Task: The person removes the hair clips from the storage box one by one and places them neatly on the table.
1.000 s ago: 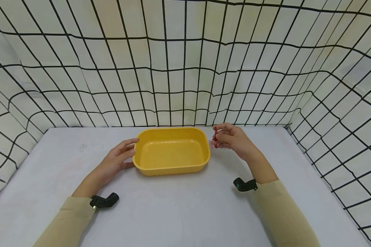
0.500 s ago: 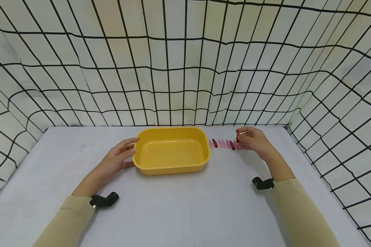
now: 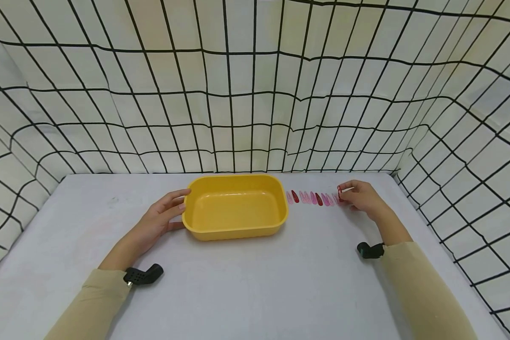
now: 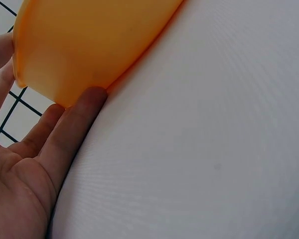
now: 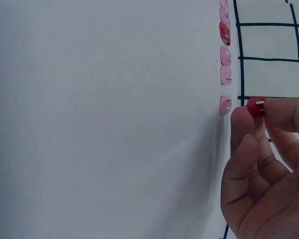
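Observation:
A yellow plastic tub point(image 3: 233, 234) stands on the white table. My left hand point(image 3: 163, 212) rests against its left end, with fairly straight fingers touching the rim and wall; in the left wrist view the thumb lies along the wall low down. To the right of the tub runs a row of snap hair clips, pink ones point(image 3: 308, 197) with two dark red ones point(image 3: 295, 196) among them. At the row's right end my right hand point(image 3: 362, 197) pinches a red hair clip point(image 5: 256, 106) between its fingertips, beside the last pink clip point(image 5: 225, 105).
Behind the white table point(image 3: 246, 283) rises a black grid point(image 3: 255, 94) over pale sheeting, and it continues along both sides. A dark wrist camera point(image 3: 144, 275) sits on each forearm.
Carrying the red hair clip, my right hand has moved right from beside the tub to the row's far end and lowered slightly, uncovering the clips. My left hand and the tub have stayed put.

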`<state>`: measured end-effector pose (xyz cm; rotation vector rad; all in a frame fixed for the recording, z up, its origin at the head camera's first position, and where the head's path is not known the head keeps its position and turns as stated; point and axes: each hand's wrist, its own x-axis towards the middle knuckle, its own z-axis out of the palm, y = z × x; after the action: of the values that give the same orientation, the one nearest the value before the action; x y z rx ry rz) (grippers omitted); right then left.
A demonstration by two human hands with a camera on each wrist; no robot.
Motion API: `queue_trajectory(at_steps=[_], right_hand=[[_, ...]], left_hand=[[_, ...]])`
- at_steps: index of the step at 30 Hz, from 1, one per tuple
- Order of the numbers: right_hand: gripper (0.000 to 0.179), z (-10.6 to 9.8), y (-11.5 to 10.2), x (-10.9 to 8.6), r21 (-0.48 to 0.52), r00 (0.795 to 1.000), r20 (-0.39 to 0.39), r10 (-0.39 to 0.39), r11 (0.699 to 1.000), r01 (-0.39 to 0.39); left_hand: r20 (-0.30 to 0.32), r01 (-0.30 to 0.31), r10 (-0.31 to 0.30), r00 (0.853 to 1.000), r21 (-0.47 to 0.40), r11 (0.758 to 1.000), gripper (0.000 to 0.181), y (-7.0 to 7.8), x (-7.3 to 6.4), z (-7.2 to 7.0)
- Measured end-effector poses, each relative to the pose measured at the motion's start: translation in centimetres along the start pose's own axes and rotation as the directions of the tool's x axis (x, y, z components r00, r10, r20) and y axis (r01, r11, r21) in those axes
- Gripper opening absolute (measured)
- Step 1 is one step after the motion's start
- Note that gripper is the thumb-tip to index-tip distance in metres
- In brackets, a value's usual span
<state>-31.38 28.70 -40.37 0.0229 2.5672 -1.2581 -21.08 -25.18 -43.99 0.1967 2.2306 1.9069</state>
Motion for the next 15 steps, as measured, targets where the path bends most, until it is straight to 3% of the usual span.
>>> queue_trajectory(at_steps=[15], right_hand=[[0.035, -0.32, 0.52, 0.78, -0.171, 0.999, 0.003, 0.044, 0.984, -0.043]], left_hand=[[-0.008, 0.012, -0.012, 1.000, 0.010, 1.000, 0.057, -0.04, 0.09, 0.06]])
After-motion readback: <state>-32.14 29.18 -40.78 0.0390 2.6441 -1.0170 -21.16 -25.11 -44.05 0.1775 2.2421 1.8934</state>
